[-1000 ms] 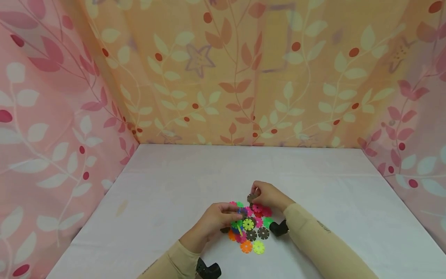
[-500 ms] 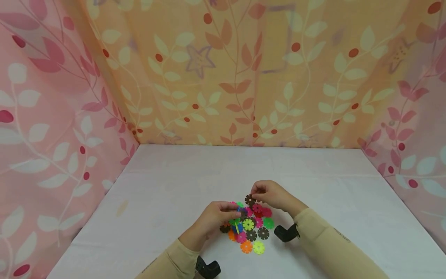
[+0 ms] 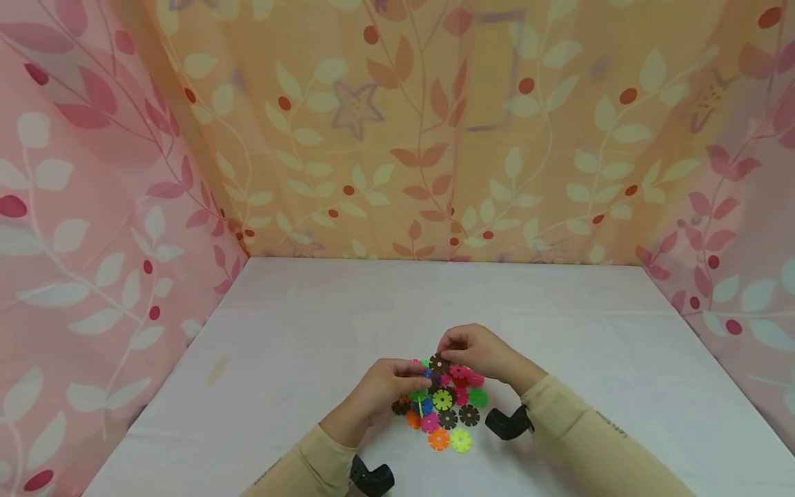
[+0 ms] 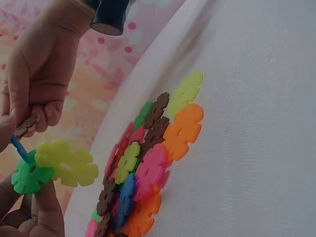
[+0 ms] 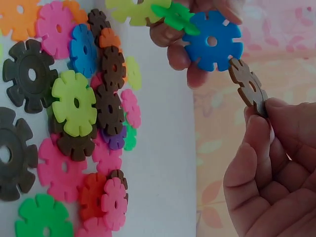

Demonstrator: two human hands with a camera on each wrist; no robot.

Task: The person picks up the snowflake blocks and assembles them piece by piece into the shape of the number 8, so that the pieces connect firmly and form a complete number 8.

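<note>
My left hand (image 3: 381,386) holds a small chain of slotted plastic flower discs over the pile. In the right wrist view this chain is a yellow disc (image 5: 133,11), a green disc (image 5: 174,19) and a blue disc (image 5: 217,42), slotted together at angles. Thumb and fingers of my right hand (image 3: 481,352) pinch a brown disc (image 5: 248,84) by its edge. The brown disc's far edge meets the lower rim of the blue one. From the left wrist, the green disc (image 4: 30,177) and yellow disc (image 4: 69,163) show in front, while the blue one is seen edge-on.
Below the hands, loose discs in several colours overlap on the white tablecloth (image 3: 310,310); an orange disc (image 3: 439,439) and a yellow-green disc (image 3: 461,440) lie at the near edge. Black wrist devices (image 3: 508,423) hang under both forearms. Patterned curtains enclose the table's back and sides.
My right hand has brought the brown disc left and slightly nearer, up to the left hand's discs. The left hand stays almost in place.
</note>
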